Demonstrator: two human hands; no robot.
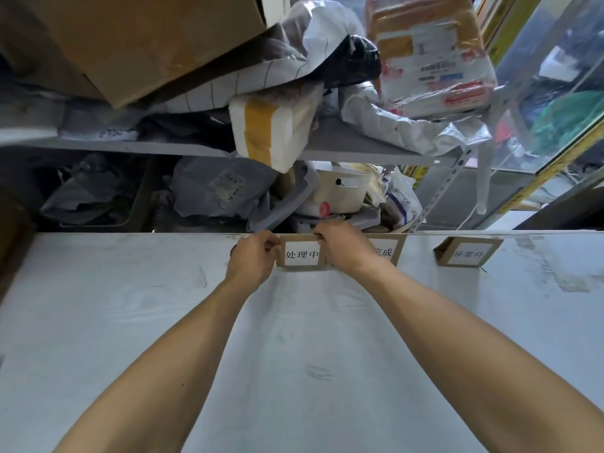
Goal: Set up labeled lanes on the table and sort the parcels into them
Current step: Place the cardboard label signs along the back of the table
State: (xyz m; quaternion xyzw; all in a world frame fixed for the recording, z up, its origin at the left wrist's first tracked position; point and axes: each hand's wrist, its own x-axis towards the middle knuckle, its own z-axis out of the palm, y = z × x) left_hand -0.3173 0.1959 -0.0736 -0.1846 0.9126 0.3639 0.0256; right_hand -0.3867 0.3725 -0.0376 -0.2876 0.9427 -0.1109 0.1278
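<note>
Here, at the far edge of the surface (294, 338), both hands on one cardboard label stand (301, 254). Left hand (253, 261) pinching the left end of the stand, fingers curled around its edge. Right hand (343, 248) gripping the top right corner, fingers bent over the upper rim. Stand upright between the two hands, white paper on its front with the printed characters 处理中. Just behind the right hand, a second label stand (387, 251), partly hidden by the wrist, only the characters 完成 readable. Further to the right of the right hand, well apart, a third label stand (469, 253), turned a little sideways, with the characters 异常件. All three in one row along the far edge.

Beyond the hands, past the surface edge, a metal shelf (359, 148) full of parcels. Above the left hand, a white foam parcel (274, 129) with brown tape, hanging over the shelf front. Higher and to the left, a big cardboard box (137, 44), tilted. Above the right hand, a clear-wrapped parcel (431, 57) with red and white print. Under the shelf, directly beyond the hands, grey plastic mail bags (215, 188) and a white basket (343, 191).
</note>
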